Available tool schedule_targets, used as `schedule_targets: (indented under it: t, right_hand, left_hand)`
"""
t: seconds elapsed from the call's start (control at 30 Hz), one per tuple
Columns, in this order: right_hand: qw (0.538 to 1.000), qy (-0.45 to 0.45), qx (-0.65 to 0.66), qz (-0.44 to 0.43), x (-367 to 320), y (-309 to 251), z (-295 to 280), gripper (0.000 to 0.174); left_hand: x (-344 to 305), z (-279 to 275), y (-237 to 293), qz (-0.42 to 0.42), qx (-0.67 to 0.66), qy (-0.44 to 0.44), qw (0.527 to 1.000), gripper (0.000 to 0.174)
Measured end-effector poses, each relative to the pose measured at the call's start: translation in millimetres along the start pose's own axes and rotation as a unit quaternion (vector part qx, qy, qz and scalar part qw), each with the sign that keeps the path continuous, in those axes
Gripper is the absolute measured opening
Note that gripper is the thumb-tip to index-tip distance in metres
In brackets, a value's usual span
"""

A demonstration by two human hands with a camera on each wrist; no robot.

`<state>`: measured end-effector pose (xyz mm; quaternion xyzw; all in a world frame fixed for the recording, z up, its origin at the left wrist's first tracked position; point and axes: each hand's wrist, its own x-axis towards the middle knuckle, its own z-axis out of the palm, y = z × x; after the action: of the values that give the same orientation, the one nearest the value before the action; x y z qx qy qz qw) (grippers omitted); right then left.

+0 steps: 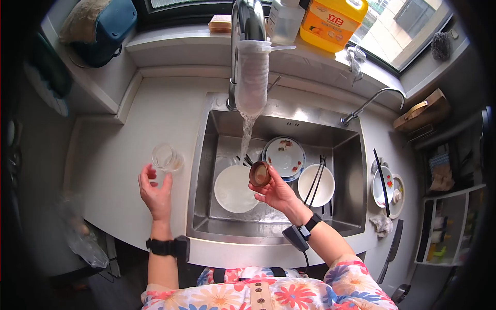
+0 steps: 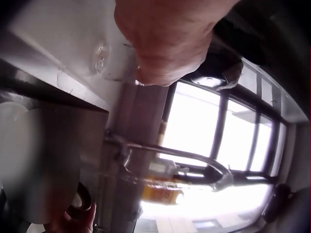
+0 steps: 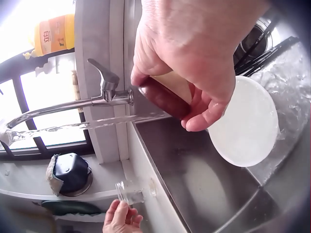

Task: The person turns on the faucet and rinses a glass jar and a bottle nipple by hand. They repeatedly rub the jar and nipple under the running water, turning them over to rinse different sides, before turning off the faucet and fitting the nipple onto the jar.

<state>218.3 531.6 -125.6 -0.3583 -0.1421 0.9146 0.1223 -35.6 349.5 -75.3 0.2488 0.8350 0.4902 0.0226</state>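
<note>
My right hand (image 1: 279,195) pinches a small round brown lid or cup (image 1: 259,174) over the sink, beside the running water; in the right wrist view its reddish-brown side (image 3: 164,98) shows between thumb and fingers. A clear glass jar (image 1: 165,157) is on the counter left of the sink. Just in front of it is my left hand (image 1: 156,195), fingers loosely bent and apart, holding nothing; whether a fingertip touches the glass I cannot tell. Below the stream, a white bowl (image 1: 236,190) sits in the sink.
The sink (image 1: 219,227) also holds a patterned plate (image 1: 284,156) and a second bowl (image 1: 309,192) with chopsticks across it. The faucet (image 1: 233,57) runs at the back. On the sill stands a yellow bottle (image 1: 330,26). A small dish (image 1: 381,188) lies right of the sink.
</note>
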Motion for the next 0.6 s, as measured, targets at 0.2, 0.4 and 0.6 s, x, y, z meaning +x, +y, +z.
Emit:
schedule_targets:
  t: [0.2,0.4,0.6]
  right_hand:
    - [0.999,0.01,0.001,0.037,10,26,7,0.044]
    - [1.0,-0.013,0.025,0.01,9,28,5,0.04]
    - [0.994,0.001,0.073,-0.086,29,33,7,0.039]
  left_hand:
    - [-70,83,52,0.193,-0.045,-0.294,0.935,0.026]
    - [-79,113,48,0.17,-0.058,-0.324,0.929,0.011]
    - [-81,119,55,0.13,-0.124,-0.316,0.932,0.012]
